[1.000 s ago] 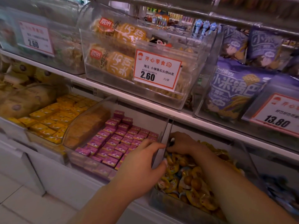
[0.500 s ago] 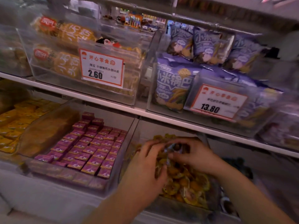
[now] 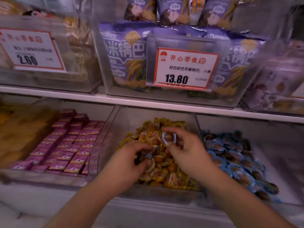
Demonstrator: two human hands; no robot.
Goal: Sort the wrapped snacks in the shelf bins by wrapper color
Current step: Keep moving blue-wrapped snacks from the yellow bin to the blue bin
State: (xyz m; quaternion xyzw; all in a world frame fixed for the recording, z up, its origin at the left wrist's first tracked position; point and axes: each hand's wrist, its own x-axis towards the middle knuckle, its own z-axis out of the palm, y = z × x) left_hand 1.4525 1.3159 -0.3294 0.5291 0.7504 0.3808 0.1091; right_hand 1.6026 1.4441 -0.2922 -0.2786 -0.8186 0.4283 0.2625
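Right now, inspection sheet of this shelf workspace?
Surface: white shelf, clear bins in two rows.
Job's things: yellow-wrapped snacks fill the middle bin; blue-wrapped snacks in the bin to its right.
Clutter: pink boxes, purple bags, price tag.
Grips: right hand pinches a blue-wrapped snack; left hand among yellow snacks, hold unclear.
Cables: nothing seen.
Surroundings: blurred.

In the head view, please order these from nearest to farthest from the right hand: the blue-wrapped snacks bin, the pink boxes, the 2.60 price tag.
From the right hand:
1. Blue-wrapped snacks bin, just to its right on the same lower shelf.
2. Pink boxes, in the bin to the left, beyond the left hand.
3. 2.60 price tag, upper shelf, far left.
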